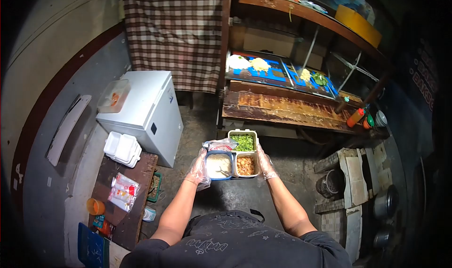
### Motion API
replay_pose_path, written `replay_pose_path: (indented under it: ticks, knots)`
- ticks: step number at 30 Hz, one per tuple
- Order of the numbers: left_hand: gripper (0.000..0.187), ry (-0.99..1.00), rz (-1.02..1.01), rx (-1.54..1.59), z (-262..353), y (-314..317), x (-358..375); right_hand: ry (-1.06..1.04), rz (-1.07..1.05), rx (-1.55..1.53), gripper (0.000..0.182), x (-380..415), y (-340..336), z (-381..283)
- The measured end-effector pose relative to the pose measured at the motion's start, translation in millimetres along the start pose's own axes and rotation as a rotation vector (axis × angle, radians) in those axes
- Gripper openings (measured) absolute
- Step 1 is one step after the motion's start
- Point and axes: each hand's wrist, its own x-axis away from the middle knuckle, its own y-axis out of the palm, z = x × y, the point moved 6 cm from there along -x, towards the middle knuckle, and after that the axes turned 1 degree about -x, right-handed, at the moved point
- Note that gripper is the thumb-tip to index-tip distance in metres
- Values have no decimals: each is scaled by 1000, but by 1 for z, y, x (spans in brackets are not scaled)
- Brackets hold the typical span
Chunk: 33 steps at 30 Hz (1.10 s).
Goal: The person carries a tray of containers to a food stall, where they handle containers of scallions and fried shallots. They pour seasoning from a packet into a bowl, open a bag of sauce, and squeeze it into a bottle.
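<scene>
In the head view, both my hands wear clear plastic gloves and hold a cluster of food tubs in front of my body. My left hand [198,170] grips the left side, against a blue tub [217,178] of white food with a utensil in it. My right hand [266,165] presses on the right side, beside a white tub [247,176] of brown chopped food. Behind that sits another white tub [242,131] with chopped green leaves. A clear plastic packet [219,144] lies behind the blue tub. Whether a tray supports them underneath is hidden.
A white chest freezer [162,112] and a wooden table [134,221] with foam boxes [122,148] stand left. Ahead is a wooden stall counter [278,109] with food behind glass and sauce bottles [355,118]. A tiled stand [353,174] is at right.
</scene>
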Motion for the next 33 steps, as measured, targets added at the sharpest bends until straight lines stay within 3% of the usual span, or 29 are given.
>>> replay_pose_path:
  ticks: [8, 14, 20, 21, 27, 29, 31, 33]
  knots:
    - [60, -150, -80, -11, -28, 72, -18, -62, 71, -70, 68, 30, -52, -13]
    - [66, -265, -157, -10, -43, 74, -48, -86, 86, -125, 67, 31, -80, -19]
    - [67, -270, -153, -111, -37, 57, -105, -111, 123, -45, 66, -6, -98, -6]
    - [66, -284, -167, -100, -34, 60, -116, -88, 102, -162, 65, -2, -80, -24]
    - [63, -208, -155, -148, -12, 55, -186, -121, 111, -197, 64, -53, -82, -47]
    - [62, -213, -156, -139, -2, 57, -203, -94, 168, -154, 64, -70, -93, -49]
    - [48, -208, -202, -90, 8, 56, -224, -105, 233, -115, 65, -82, -89, -65]
    - [52, -206, -209, -120, 14, 54, -248, -151, 344, 38, 66, -91, -91, -83]
